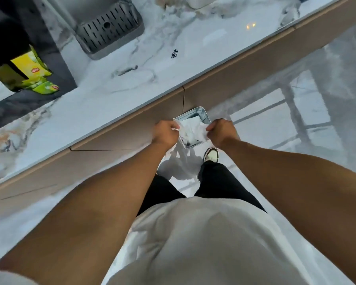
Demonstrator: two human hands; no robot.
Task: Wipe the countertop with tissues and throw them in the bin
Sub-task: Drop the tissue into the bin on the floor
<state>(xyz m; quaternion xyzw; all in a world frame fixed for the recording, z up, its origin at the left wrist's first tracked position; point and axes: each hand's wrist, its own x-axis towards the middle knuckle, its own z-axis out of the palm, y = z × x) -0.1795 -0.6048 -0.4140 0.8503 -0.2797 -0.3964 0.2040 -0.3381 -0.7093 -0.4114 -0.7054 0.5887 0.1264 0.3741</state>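
Note:
A white tissue (190, 129) is stretched between my two hands, low in front of the cabinet. My left hand (166, 132) grips its left edge and my right hand (221, 131) grips its right edge, both with fingers closed. Directly below the tissue stands a small square metallic bin (201, 112) on the floor, its opening facing up; the tissue hides much of its inside. The white marble countertop (121, 93) runs diagonally above, with a small patch of dark crumbs (174, 54) on it.
A grey drip tray with slots (109, 31) sits on the counter at the top. Yellow-green snack packs (32, 73) stand at the left by a dark panel. Beige cabinet fronts (224, 85) run below the counter edge. My shoe (211, 154) is on the glossy floor near the bin.

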